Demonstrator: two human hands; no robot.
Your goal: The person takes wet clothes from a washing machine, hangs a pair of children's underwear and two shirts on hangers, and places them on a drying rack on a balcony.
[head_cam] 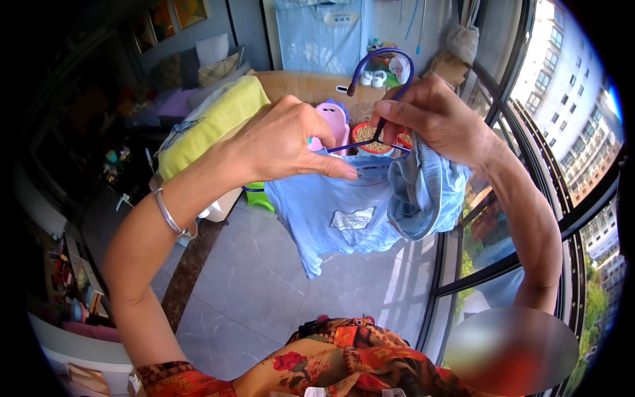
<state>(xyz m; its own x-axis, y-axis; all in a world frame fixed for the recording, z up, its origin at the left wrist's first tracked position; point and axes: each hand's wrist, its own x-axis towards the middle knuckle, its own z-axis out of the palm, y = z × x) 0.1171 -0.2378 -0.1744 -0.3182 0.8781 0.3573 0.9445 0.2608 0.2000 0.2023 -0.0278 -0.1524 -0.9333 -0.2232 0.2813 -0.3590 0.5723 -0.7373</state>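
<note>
A light blue T-shirt point(342, 198) with a pale printed patch hangs on a purple clothes hanger point(378, 131) whose hook curves upward. My right hand point(431, 116) grips the hanger at the base of its hook. Blue denim-like cloth point(416, 198) drapes beneath this hand, over the shirt's right side. At the shirt's other shoulder, my left hand point(302, 141) is bent around the neckline, thumb stretched along it; whether it pinches the fabric or the hanger arm is unclear. A silver bangle circles my left wrist.
Tall framed windows point(501, 198) run along the right. Behind the shirt stand a cardboard box point(292, 89), a pink plastic item point(335, 121) and a red-rimmed container of granules point(369, 136). Yellow-green fabric point(218, 124) lies at left, near a sofa point(183, 94). Grey floor tiles point(248, 268) show below.
</note>
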